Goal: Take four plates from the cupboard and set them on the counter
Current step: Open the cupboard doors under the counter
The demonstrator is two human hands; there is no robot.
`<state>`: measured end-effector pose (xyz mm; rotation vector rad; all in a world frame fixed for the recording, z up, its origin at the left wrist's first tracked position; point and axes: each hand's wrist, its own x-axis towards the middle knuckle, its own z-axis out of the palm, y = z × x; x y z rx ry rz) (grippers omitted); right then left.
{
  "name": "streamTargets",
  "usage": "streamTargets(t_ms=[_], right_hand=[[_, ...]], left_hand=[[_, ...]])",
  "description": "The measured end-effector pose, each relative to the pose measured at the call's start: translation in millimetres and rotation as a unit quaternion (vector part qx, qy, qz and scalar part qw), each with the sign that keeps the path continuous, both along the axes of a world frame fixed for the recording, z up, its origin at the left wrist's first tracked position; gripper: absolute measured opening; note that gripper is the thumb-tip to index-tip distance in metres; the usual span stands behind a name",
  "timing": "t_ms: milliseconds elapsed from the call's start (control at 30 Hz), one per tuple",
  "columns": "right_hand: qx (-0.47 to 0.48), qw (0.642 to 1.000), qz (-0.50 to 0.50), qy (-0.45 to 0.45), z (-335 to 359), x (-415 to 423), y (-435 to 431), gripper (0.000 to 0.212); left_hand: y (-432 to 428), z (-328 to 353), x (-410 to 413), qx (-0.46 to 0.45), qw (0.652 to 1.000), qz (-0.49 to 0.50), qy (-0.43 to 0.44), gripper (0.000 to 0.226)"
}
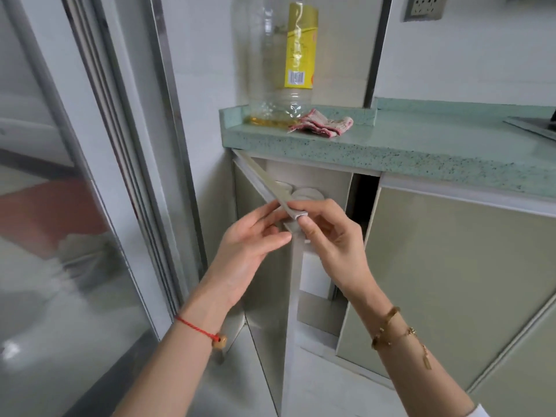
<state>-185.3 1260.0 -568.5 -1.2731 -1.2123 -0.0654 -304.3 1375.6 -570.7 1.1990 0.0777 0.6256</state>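
My right hand (328,233) pinches the cupboard door (270,296) corner; my left hand (255,236) touches it, fingers loose. Plates (307,194) sit just behind, slightly nearer my right.

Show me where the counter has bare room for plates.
The counter is bare from the cloth rightward to the sink edge. The left corner is crowded by the bottle and cloth. Both hands are at the cupboard door.

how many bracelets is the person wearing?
3: a red cord bracelet on the left wrist, and a gold bangle plus a thin gold chain on the right. None hidden that I can tell.
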Motion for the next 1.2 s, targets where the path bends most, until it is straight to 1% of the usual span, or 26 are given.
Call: streamTargets(t_ms=[33,100,167,267,333,367,433,567,667,900,1067,1200], right_hand=[[-0.002,1.0,0.003,-0.009,0.7,-8.2,4.4,0.021],[-0.008,0.999,-0.001,-0.043,1.9,-23.3,13.6,0.022],[-0.016,0.995,-0.018,-0.099,3.6,-36.7,25.7,0.022],[-0.004,0.984,-0.038,-0.173,6.1,-57.9,48.6,0.021],[0.008,0.977,-0.026,-0.21,6.3,-71.0,65.1,0.021],[0.011,0.974,-0.011,-0.226,6.0,-76.8,73.8,0.023],[0.009,0.969,0.027,-0.246,4.9,-88.0,92.6,0.027],[-0.012,0.963,0.052,-0.264,5.0,-110.5,127.2,0.032],[-0.028,0.957,0.029,-0.288,3.3,-123.4,147.7,0.036],[-0.053,0.954,0.007,-0.296,-2.1,-143.5,179.6,0.044],[-0.072,0.945,0.002,-0.318,-2.9,-147.0,190.3,0.051],[-0.072,0.945,0.025,-0.317,-2.1,-144.5,189.7,0.054]], left_hand=[[-2.1,-3.2,-10.6,0.02,0.999,0.044,0.002,0.059],[-8.0,-10.2,-31.1,0.1,0.984,0.15,0.009,0.059],[-13.6,-18.1,-46.9,0.183,0.952,0.244,0.004,0.058],[-14.2,-30.3,-63.6,0.278,0.887,0.368,0.011,0.063],[-11.2,-36.6,-75.7,0.326,0.844,0.425,0.024,0.069],[-9.0,-39.3,-82.2,0.341,0.829,0.442,0.033,0.073],[-3.6,-44.1,-95.5,0.35,0.813,0.463,0.05,0.08],[10.1,-51.8,-118.4,0.329,0.813,0.474,0.069,0.088],[23.1,-54.5,-130.4,0.318,0.82,0.469,0.084,0.09],[51.0,-51.7,-146.7,0.283,0.847,0.438,0.099,0.091],[64.1,-51.5,-147.8,0.269,0.849,0.44,0.112,0.094],[68.3,-53.8,-148.8,0.293,0.84,0.442,0.117,0.092]])
